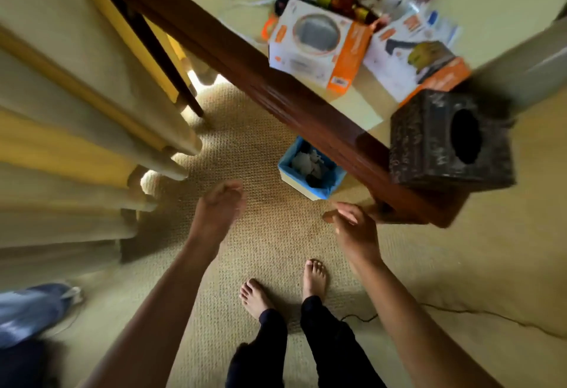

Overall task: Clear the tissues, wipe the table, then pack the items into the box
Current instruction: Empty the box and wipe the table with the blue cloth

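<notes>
Dumped in the blue bin [288, 154] on the carpet [260, 130], the tissues [303, 160] are spotted just past both hands, left hand [219, 206] blurry, loosely curled, nothing held, right hand [352, 228] relaxed, empty, near the table [276, 80] corner.

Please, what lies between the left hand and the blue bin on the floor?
Nothing lies there. In the head view, only bare woven carpet shows between the left hand and the blue bin.

floor: beige looped carpet [270, 243] | left: cream-yellow curtains [76, 154] (daylight under hems) | right: black cable [478, 311]
</notes>
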{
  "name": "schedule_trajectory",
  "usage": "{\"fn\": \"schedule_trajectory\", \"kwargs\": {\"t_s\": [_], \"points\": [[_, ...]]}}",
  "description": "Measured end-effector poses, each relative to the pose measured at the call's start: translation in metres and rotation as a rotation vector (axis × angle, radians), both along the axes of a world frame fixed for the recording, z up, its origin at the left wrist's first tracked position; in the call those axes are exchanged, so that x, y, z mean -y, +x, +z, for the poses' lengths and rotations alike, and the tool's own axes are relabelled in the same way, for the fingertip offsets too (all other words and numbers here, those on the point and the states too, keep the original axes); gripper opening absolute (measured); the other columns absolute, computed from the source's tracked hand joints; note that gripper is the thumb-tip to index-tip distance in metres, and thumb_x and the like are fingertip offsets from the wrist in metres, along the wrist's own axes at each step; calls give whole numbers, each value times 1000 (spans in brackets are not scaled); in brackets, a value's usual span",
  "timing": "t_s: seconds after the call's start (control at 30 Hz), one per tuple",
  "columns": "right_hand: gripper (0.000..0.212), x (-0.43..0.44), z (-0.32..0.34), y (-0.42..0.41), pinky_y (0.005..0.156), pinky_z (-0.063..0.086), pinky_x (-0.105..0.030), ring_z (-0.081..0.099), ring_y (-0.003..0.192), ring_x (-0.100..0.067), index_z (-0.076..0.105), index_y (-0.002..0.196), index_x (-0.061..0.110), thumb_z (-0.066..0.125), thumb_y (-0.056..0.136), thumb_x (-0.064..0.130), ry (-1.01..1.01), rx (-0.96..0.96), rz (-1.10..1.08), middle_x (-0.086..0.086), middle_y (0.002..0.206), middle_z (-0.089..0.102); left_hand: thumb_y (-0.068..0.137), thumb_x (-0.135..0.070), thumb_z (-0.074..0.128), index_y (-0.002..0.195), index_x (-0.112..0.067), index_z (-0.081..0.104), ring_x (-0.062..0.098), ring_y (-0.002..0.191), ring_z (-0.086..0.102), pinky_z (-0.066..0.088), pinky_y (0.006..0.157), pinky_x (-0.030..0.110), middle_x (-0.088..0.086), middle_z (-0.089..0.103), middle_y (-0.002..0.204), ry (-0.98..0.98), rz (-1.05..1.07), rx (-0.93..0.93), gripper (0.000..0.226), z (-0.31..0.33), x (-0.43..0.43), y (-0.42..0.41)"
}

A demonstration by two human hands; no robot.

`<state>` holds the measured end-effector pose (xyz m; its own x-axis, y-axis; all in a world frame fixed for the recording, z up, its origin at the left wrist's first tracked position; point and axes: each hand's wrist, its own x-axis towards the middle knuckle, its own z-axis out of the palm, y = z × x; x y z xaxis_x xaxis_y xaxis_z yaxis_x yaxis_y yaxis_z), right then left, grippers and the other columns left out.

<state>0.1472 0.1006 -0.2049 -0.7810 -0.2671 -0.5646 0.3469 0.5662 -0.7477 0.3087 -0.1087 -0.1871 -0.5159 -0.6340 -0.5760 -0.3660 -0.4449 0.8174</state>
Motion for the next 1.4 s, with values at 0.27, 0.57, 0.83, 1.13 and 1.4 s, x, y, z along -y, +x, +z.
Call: {"fn": "schedule_trajectory", "kwargs": {"t_s": [0.27, 0.57, 0.83, 1.13, 1.4], "points": [[21, -61, 135, 19, 89, 56, -32, 69, 104, -11, 73, 107, 24, 63, 98, 8, -82, -45, -79, 10, 109, 73, 103, -15, 58, 111, -18, 71, 24, 98, 73, 55, 96, 43, 8, 77, 107, -69, -131, 12, 16, 137, -19, -29], [30, -92, 229, -31, 104, 53, -45, 67, 111, -12, 70, 102, 35, 61, 100, 7, -151, -208, -100, 11, 112, 72, 103, -7, 55, 117, -5, 65, 21, 88, 68, 54, 68, 17, 9, 73, 101, -164, -254, -52, 18, 233, -41, -69], [21, -101, 265, -103, 96, 55, -39, 67, 110, -14, 70, 112, 24, 62, 98, 10, -118, -283, -88, 5, 116, 71, 102, -12, 58, 114, -13, 69, 21, 101, 71, 52, 63, 12, 9, 74, 110, -229, -316, -46, 16, 261, -72, -109], [93, -91, 256, -196, 100, 53, -45, 60, 124, -25, 37, 150, 17, 89, 75, 35, 26, -285, 167, -2, 140, 58, 96, -34, 69, 122, -24, 64, 10, 89, 68, 50, 70, 25, -1, 71, 99, -343, -356, 138, 28, 227, -130, -162], [95, -93, 237, -246, 107, 49, -47, 55, 132, -24, 38, 150, 28, 89, 72, 46, 30, -349, 398, -3, 142, 58, 95, -42, 69, 148, -25, 47, 12, 109, 65, 48, 70, 17, -1, 66, 131, -371, -298, 287, 60, 202, -176, -190]]}}
